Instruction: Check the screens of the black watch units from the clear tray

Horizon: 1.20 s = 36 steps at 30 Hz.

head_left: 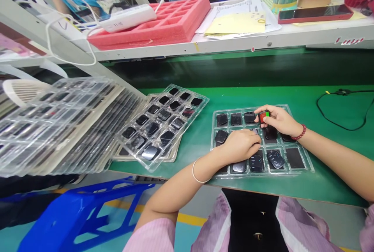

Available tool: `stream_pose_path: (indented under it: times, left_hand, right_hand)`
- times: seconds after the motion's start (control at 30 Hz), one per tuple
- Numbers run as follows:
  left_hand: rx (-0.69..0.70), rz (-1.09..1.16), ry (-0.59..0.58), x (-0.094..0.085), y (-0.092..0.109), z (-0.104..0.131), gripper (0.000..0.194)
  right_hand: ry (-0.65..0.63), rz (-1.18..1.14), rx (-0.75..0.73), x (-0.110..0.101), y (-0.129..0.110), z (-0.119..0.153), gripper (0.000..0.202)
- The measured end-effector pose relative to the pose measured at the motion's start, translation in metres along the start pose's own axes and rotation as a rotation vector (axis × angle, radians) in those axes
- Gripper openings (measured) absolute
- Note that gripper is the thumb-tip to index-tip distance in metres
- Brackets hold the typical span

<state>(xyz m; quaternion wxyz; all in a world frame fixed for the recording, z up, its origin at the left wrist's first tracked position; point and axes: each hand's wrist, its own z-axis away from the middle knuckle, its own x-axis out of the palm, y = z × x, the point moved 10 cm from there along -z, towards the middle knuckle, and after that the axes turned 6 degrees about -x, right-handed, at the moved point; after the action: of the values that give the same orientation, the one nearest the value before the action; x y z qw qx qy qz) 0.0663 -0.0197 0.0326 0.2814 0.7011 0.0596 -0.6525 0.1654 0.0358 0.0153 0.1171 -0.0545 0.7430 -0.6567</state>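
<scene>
In the head view, my right hand (279,119) pinches a small square black device (264,117) whose lit screen shows red and green. It is held just above the back row of a clear plastic tray (306,165). Over the middle of that tray is my left hand (241,145), its fingers curled together. Whatever they may grip is hidden. Similar dark devices lie in the tray's pockets, among them one with lit text (276,159) and one at the back left (222,119). The front right pocket (295,158) shows only its dark bottom.
Left of my tray, another clear tray (150,129) of dark devices rests tilted on others. Beyond it leans a large stack of trays (84,131). A shelf (228,44) holds pink foam (187,22) and a phone (315,13). A black cable (341,127) lies right; a blue stool (67,213) stands below.
</scene>
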Motion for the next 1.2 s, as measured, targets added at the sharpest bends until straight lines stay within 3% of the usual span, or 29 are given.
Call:
stream_pose_path:
  times: [0.3, 1.2]
  left_hand:
    - [-0.012, -0.008, -0.004, 0.0011, -0.0015, -0.0007, 0.026]
    - [-0.013, 0.006, -0.012, 0.0022, -0.0018, -0.0004, 0.024]
  right_hand:
    - [-0.034, -0.055, -0.007, 0.0018, 0.0000, 0.0003, 0.021]
    - [-0.041, 0.016, -0.038, 0.0016, -0.0038, 0.0001, 0.026]
